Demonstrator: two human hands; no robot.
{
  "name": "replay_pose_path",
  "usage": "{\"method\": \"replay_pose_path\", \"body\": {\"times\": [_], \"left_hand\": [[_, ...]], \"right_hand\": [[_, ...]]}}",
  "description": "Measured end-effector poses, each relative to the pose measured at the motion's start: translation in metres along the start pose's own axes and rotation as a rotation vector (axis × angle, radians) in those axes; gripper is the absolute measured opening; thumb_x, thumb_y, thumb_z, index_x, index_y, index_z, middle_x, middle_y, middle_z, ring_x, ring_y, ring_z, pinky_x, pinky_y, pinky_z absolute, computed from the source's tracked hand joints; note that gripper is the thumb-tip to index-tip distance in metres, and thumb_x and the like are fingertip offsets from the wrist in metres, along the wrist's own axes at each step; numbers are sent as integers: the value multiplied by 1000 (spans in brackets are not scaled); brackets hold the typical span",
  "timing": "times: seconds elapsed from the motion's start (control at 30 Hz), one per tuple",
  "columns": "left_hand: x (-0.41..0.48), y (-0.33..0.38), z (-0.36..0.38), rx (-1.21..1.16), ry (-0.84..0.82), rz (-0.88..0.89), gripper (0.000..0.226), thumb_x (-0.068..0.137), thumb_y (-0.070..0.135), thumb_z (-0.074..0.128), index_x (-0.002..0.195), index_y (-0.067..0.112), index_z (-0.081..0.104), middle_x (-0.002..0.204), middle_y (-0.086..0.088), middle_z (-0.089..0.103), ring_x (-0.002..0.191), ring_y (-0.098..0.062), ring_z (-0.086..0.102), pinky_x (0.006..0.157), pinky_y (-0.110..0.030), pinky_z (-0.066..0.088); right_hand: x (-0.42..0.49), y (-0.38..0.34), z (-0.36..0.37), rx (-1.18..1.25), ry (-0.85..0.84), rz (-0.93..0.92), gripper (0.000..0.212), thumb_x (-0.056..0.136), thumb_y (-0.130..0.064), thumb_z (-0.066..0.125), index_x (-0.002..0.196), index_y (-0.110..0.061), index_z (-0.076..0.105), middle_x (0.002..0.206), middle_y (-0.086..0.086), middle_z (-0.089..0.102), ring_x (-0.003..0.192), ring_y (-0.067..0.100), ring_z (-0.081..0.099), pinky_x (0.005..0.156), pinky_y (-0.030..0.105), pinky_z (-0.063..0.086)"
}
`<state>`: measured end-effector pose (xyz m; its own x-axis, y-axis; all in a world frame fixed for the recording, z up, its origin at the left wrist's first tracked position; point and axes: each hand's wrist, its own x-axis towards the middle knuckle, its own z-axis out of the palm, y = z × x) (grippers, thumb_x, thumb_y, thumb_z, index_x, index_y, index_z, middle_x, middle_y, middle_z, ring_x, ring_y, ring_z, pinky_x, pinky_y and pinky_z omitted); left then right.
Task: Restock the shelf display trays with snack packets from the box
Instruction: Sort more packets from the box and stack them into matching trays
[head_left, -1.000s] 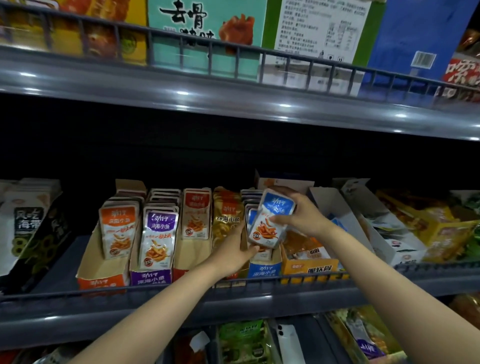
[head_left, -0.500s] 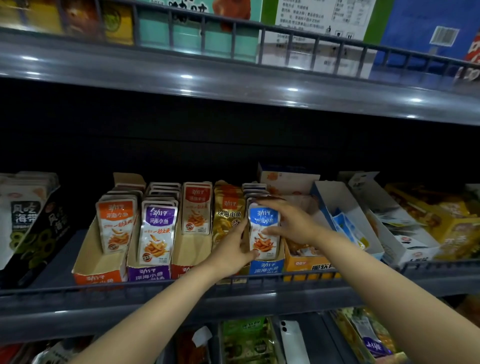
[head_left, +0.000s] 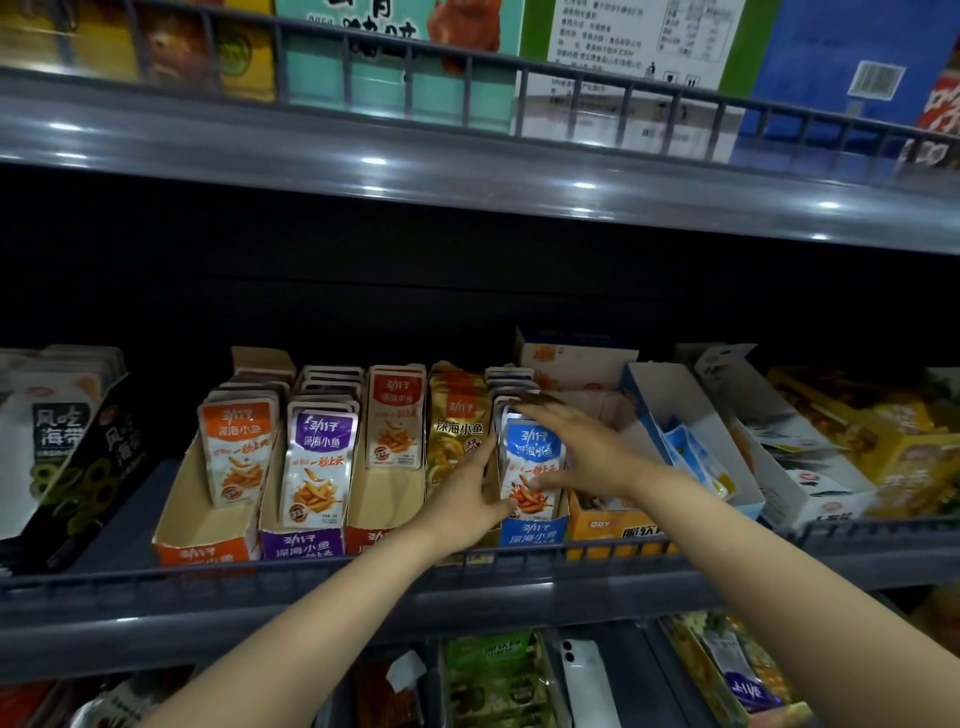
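Grey shelf (head_left: 156, 603) holds the blue tray (head_left: 532, 538), with the blue packet (head_left: 530, 452) upright at its front. My right hand (head_left: 587, 452) grips that packet from 3 o'clock; my left hand (head_left: 462, 504) lies flat at its 9 o'clock edge, beside gold packets (head_left: 457, 426).

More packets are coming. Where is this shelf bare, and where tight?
Bare cardboard floor fronts the packets in the orange tray and red tray; bare shelf separates orange tray from black box. Crowded: the blue tray, where left hand and right hand touch a blue packet.
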<state>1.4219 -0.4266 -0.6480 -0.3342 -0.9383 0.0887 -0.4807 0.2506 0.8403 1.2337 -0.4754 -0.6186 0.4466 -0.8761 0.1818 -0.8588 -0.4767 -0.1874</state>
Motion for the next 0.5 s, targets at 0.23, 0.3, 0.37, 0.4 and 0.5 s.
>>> {"method": "replay_pose_path", "body": {"times": [0.23, 0.3, 0.37, 0.4, 0.5], "left_hand": [[-7, 5, -7, 20, 0, 0, 80, 90, 18, 63, 150, 28, 10, 146, 2, 38, 122, -8, 43, 93, -19, 38], [-11, 6, -11, 34, 13, -16, 81, 89, 22, 64, 150, 28, 10, 148, 1, 36, 126, -10, 42, 98, -24, 40], [-18, 6, -16, 81, 22, -13, 82, 87, 27, 65, 150, 27, 12, 151, 1, 31, 132, -14, 39, 103, -28, 38], [-22, 6, -19, 105, 25, -12, 83, 87, 30, 66, 151, 27, 13, 152, 1, 30, 133, -15, 37, 104, -28, 37], [-39, 9, -29, 156, 32, 26, 86, 85, 37, 67, 150, 28, 12, 156, 2, 23, 140, -17, 29, 110, -31, 30]], "right_hand": [[-9, -8, -7, -18, 32, 24, 91, 78, -39, 73, 149, -31, 16, 157, -3, 19, 145, 17, 17, 116, 36, 21], [-15, -12, -11, -22, 33, 37, 89, 80, -40, 71, 149, -33, 16, 158, -4, 17, 145, 16, 15, 116, 36, 20], [-22, -17, -15, -24, 26, 54, 88, 81, -41, 70, 149, -36, 14, 158, -6, 14, 146, 15, 12, 116, 37, 19], [-26, -19, -18, -20, 24, 59, 89, 81, -41, 69, 150, -37, 13, 159, -6, 13, 146, 15, 11, 116, 38, 19], [-41, -31, -26, -16, 35, 52, 87, 82, -42, 68, 150, -38, 13, 159, -10, 10, 146, 12, 11, 118, 35, 18]]}}
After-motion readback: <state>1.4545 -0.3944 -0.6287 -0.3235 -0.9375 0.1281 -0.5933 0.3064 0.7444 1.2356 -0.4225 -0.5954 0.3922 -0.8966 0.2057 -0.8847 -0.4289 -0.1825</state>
